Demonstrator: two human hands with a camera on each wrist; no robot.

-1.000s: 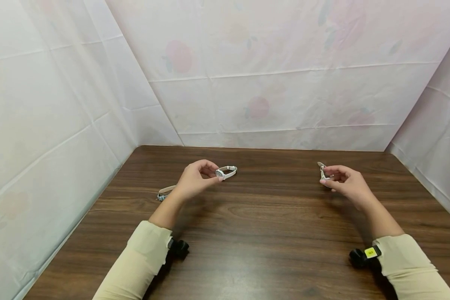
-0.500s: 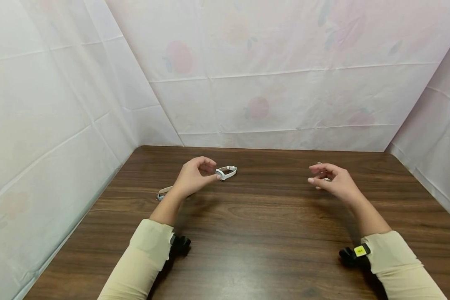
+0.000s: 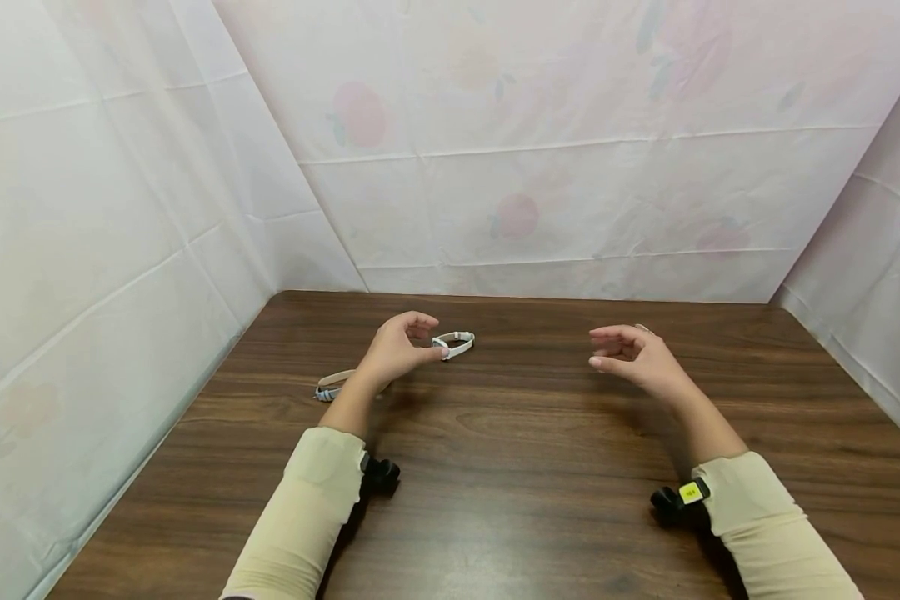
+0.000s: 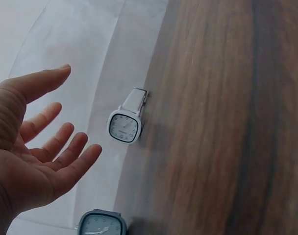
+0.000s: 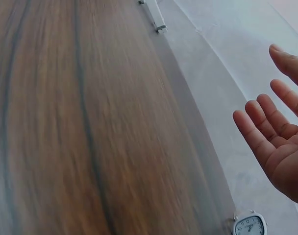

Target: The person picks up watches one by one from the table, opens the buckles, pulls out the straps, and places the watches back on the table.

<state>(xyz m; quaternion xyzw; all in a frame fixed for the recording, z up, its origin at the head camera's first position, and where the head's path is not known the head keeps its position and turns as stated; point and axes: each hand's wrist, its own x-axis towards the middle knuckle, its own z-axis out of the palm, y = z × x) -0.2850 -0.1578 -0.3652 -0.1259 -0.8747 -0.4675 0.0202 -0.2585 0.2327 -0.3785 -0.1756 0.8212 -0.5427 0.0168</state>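
Note:
A white wristwatch [image 3: 461, 346] with a buckled strap stands on its side on the table. My left hand [image 3: 397, 354] hovers just left of it, and the thumb overlaps the dial in the head view. In the left wrist view the fingers are spread and apart from the white watch [image 4: 123, 127]. A blue-grey wristwatch [image 3: 326, 393] lies partly hidden behind my left wrist. My right hand [image 3: 637, 358] is held over the table with loosely bent fingers, holding nothing. Behind it peeks a bit of another pale wristwatch [image 3: 644, 328], whose dial [image 5: 249, 225] shows in the right wrist view.
The dark wooden table [image 3: 495, 450] ends at a pale curtain [image 3: 570, 167] with fruit prints at the back. More pale cloth [image 3: 120, 250] closes off the left side, and similar cloth [image 3: 862, 250] hangs on the right.
My right hand has let go of the pale watch and moved left, leaving it behind. My left hand has come off the white watch, rising slightly, while that watch stays in place.

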